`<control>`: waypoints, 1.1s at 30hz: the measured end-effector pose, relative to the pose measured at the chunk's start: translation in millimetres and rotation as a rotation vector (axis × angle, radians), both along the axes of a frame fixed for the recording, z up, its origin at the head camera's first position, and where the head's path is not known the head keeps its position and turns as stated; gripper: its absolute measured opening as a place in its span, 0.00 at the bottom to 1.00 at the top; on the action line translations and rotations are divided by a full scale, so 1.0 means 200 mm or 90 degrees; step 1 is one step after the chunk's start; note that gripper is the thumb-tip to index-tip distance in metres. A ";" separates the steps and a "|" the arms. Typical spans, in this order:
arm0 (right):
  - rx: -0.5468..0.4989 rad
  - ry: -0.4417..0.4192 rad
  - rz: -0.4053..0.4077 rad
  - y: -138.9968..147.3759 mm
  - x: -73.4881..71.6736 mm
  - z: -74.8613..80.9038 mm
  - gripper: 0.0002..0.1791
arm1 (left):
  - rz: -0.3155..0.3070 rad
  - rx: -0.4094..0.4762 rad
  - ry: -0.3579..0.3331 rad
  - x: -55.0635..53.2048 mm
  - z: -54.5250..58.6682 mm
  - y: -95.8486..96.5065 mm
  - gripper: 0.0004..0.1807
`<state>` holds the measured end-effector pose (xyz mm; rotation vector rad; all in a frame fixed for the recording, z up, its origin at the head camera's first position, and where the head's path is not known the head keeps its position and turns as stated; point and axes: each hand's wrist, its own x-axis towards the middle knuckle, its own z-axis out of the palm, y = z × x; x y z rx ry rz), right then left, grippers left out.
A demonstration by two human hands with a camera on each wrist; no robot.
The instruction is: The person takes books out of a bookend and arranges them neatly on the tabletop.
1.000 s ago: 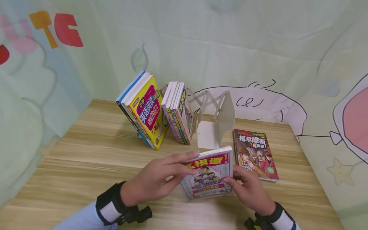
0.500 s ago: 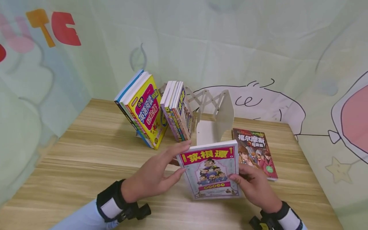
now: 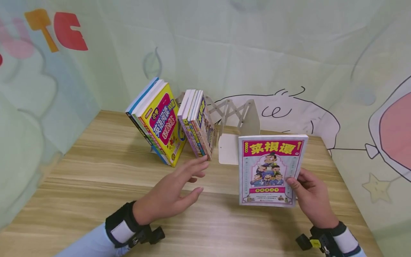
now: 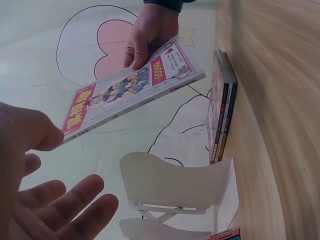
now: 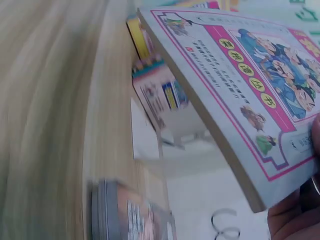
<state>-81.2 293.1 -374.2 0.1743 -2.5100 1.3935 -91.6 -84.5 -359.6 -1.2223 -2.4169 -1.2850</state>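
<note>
My right hand [image 3: 316,200] pinches a thin comic-style paperback book [image 3: 271,171] at its right edge, thumb on the front cover. The book is held up over the table, its pink and white cover facing me. To its left my left hand [image 3: 170,194] is in the air with fingers loosely extended, holding nothing. Behind the held book stands a cream metal folding bookend [image 3: 228,150], part of it covered in the head view. A few small paperbacks [image 3: 197,125] stand in its left part.
Larger books, one with a yellow cover [image 3: 163,123], lean at the left end of the bookend. Dark-covered books [image 4: 222,107] lie on the wooden table [image 3: 96,185] to the right, hidden in the head view. A printed cloth [image 3: 205,46] hangs behind.
My left hand has let go of the paperback. My right hand has carried it to the right and slightly up, and it now covers the dark book on the table.
</note>
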 end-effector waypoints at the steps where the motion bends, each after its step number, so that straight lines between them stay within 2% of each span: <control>1: 0.001 -0.008 -0.023 0.03 0.00 0.00 0.19 | -0.002 0.000 -0.006 0.00 0.00 0.00 0.33; 4: -0.023 -0.039 -0.080 0.10 -0.02 0.00 0.21 | -0.008 0.013 -0.014 0.00 -0.01 0.00 0.30; 6: -0.054 -0.049 -0.098 0.15 -0.04 0.00 0.23 | -0.009 0.025 -0.008 0.01 -0.02 0.00 0.28; 9: -0.092 -0.070 -0.119 0.21 -0.06 -0.02 0.25 | -0.004 0.037 0.009 0.01 -0.02 0.00 0.26; 13: -0.085 -0.127 -0.158 0.28 -0.10 -0.08 0.28 | 0.000 0.028 0.045 0.01 -0.04 0.00 0.25; 16: -0.079 -0.187 -0.169 0.32 -0.12 -0.13 0.33 | -0.001 0.019 0.062 0.01 -0.05 0.00 0.24; 20: -0.053 -0.243 -0.166 0.36 -0.15 -0.19 0.36 | 0.001 0.007 0.055 0.01 -0.06 0.00 0.24; 23: -0.030 -0.267 -0.174 0.38 -0.18 -0.22 0.38 | 0.007 0.007 0.052 0.02 -0.07 0.00 0.23; 28: -0.028 -0.300 -0.182 0.39 -0.21 -0.26 0.39 | 0.021 0.030 0.046 0.02 -0.07 0.00 0.23; 33: -0.006 -0.312 -0.193 0.39 -0.24 -0.28 0.40 | 0.021 0.028 0.044 0.03 -0.07 -0.01 0.23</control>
